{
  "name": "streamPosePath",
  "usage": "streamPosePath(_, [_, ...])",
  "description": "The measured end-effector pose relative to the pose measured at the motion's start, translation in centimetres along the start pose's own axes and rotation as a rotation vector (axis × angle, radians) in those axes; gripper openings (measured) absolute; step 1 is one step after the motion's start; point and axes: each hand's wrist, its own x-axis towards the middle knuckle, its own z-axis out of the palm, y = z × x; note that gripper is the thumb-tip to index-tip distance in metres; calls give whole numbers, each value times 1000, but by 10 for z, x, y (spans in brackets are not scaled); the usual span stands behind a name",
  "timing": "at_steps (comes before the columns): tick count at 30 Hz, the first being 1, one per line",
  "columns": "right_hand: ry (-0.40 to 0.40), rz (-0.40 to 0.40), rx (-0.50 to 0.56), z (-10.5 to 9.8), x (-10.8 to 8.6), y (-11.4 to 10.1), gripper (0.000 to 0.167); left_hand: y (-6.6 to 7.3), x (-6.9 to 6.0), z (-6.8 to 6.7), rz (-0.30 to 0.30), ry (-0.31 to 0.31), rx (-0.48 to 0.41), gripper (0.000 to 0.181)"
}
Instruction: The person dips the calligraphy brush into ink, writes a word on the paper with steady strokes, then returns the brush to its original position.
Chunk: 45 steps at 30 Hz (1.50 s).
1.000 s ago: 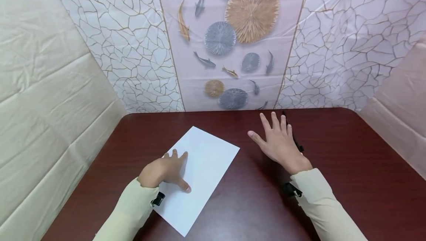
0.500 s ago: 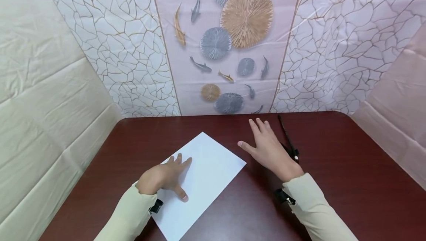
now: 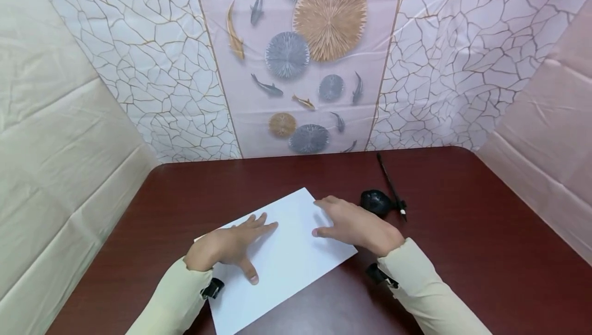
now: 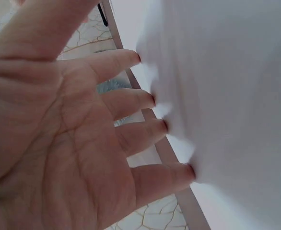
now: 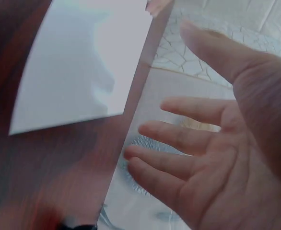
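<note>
A white sheet of paper lies slanted on the dark red table. My left hand rests on its left part with the fingers spread. In the left wrist view the fingertips of my left hand touch the white paper. Over the sheet's right end is my right hand, fingers extended, and the head view does not settle whether it touches. The right wrist view has my right hand apart from the paper, its fingers loosely bent.
Beyond my right hand, a round black object and a thin black stick-like item lie on the table. A patterned cloth hangs behind the table's back edge, with plain cloth at both sides.
The sheet has turned clockwise under my left hand, its far corner shifting right. My right hand has moved left and nearer to the sheet, bringing the round black object into view.
</note>
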Motion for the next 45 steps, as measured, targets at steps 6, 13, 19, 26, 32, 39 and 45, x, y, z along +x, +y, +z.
streamPosePath(6, [-107,45,-12,10,0,-2,83,5,7,2,102,-29,-5,121])
streamPosePath(13, [-201,53,-48,18,-3,-6,95,2,11,5,196,-60,-17,116])
streamPosePath(19, [-262,112,-90,17,-7,-12,104,1,14,9,267,-77,-15,108])
streamPosePath(26, [-310,147,-87,16,-15,-12,111,9,18,16,277,-85,1,103])
streamPosePath(32, [-308,219,-108,12,-21,-12,116,21,16,13,206,-65,22,98])
streamPosePath(39, [-310,258,-110,16,-27,-11,117,37,1,13,-6,-62,90,110])
streamPosePath(45, [-323,259,-103,16,-30,-9,119,36,-8,13,-88,-66,156,128])
